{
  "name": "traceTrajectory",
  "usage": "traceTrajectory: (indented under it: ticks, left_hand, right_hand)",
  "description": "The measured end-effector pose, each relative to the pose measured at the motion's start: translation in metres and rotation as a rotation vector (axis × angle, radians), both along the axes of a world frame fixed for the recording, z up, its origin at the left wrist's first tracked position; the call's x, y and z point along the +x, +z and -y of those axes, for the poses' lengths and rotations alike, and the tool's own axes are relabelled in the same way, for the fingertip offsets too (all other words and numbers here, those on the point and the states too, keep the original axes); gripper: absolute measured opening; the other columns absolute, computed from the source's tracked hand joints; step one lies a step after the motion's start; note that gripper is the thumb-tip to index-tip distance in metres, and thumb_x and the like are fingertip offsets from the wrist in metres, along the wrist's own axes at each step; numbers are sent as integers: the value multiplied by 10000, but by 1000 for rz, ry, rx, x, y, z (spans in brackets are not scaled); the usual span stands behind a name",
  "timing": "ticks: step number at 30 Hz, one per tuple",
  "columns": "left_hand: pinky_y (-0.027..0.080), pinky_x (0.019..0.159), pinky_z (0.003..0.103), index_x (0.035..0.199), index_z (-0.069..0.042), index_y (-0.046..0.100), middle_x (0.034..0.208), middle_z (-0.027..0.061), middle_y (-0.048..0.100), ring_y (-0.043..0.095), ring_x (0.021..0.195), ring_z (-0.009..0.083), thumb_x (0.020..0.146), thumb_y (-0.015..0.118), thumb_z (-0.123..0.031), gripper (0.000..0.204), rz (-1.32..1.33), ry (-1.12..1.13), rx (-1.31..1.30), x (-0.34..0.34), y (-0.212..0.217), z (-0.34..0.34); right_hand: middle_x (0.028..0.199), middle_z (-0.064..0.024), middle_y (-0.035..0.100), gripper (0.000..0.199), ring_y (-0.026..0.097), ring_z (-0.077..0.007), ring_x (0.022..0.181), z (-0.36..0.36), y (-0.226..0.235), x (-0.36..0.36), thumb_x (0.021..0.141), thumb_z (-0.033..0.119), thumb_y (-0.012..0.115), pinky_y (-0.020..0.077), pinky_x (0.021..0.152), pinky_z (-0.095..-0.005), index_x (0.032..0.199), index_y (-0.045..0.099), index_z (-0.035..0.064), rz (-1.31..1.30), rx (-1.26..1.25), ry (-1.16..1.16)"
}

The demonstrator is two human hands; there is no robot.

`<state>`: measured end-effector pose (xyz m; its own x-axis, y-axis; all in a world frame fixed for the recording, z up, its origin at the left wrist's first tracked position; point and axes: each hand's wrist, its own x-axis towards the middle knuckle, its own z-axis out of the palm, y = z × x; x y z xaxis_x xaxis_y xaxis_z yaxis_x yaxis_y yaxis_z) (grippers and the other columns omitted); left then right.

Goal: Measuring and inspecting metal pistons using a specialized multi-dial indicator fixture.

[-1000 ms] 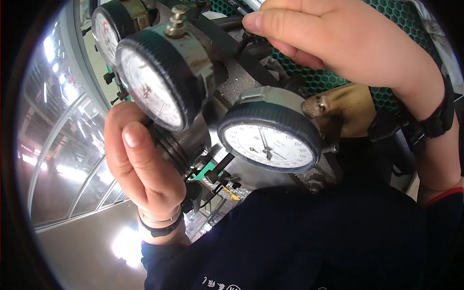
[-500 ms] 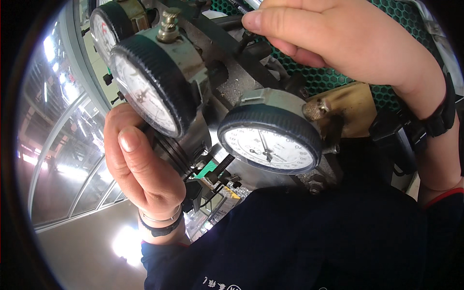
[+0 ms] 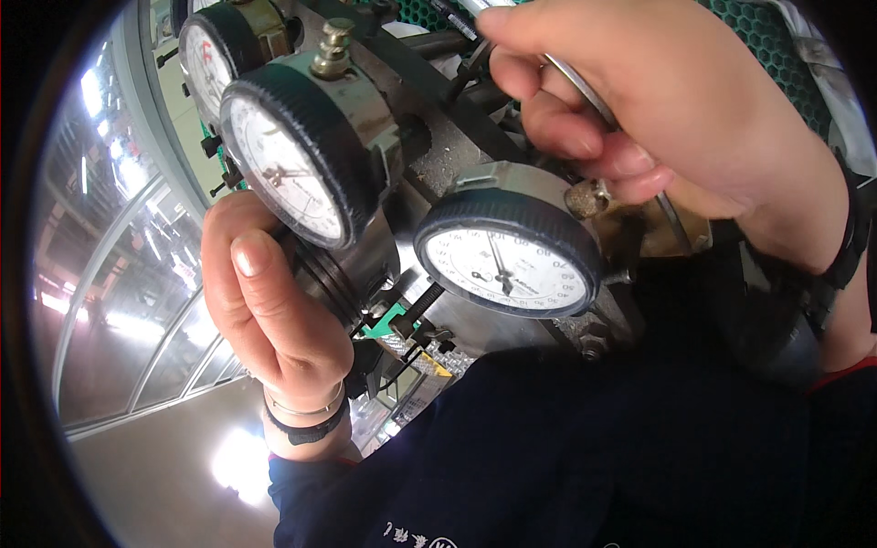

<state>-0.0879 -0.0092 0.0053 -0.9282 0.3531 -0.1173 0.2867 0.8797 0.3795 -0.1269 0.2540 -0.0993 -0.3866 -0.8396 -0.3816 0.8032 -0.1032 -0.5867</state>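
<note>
My left hand (image 3: 274, 292) is wrapped round a shiny grooved metal cylinder (image 3: 333, 283), under the middle dial gauge (image 3: 283, 169). Its thumb lies along the outside, and part of the cylinder is hidden by the hand and the gauge. Above the right-hand dial gauge (image 3: 507, 260), my right hand (image 3: 621, 110) has its fingers curled round a thin metal rod (image 3: 674, 224). The rod slants down past a knurled brass-coloured knob (image 3: 586, 198). A third dial gauge (image 3: 208, 64) stands at the far left. All three gauges are mounted on a dark metal fixture (image 3: 457, 151).
Green honeycomb matting (image 3: 763, 46) lies behind the fixture. A dark pen-like stick (image 3: 452, 18) is at the top. Threaded bolts (image 3: 420, 306) stick out below the gauges. To the left is a curved glass-and-metal frame (image 3: 137, 274).
My right hand has turned and come nearer, and the metal rod now shows in its curled fingers. The middle gauge's needle has swung. My left hand keeps its hold.
</note>
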Motion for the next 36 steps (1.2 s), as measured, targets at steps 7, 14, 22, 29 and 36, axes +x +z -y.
traceTrajectory:
  ticks: [7, 14, 22, 29, 36]
  left_hand:
    - [366, 857, 295, 1026, 49, 509, 980, 123, 539, 490, 910, 203, 1009, 320, -411, 497, -44, 40, 58, 3, -4, 10]
    - [284, 1057, 399, 1242, 63, 421, 1215, 190, 479, 453, 1177, 273, 912, 266, -720, 863, -239, 182, 30, 28, 14, 22]
    - [292, 1065, 438, 1279, 86, 404, 1284, 231, 459, 438, 1225, 322, 963, 328, -572, 734, -190, 153, -49, 48, 22, 45]
    - [313, 1066, 471, 1346, 95, 348, 1358, 273, 409, 415, 1261, 406, 855, 629, -432, 774, -73, -13, -182, 41, 27, 47]
    - [399, 997, 447, 1363, 73, 352, 1276, 260, 464, 477, 1176, 397, 649, 820, -220, 903, 16, 61, -330, 26, 30, 21]
  right_hand:
    - [619, 52, 421, 248, 286, 1, 451, 29, -15, 56, 986, 319, 472, 197, 376, -155, 928, 526, 84, 511, -69, -439]
    - [626, 82, 407, 203, 259, 7, 448, 33, 7, 57, 980, 297, 490, 175, 382, -149, 921, 549, 112, 599, 21, -535]
    - [728, 59, 456, 217, 295, 0, 486, 38, 13, 64, 959, 290, 513, 203, 396, -158, 976, 563, 80, 594, 64, -630]
    - [1035, -49, 563, 419, 355, -23, 520, 45, 39, 58, 931, 369, 506, 239, 402, -171, 1150, 519, 11, 589, 274, -788]
    - [1002, -46, 576, 216, 369, -14, 545, 23, 1, 57, 926, 50, 441, 281, 460, -186, 1087, 583, 39, 50, 269, -460]
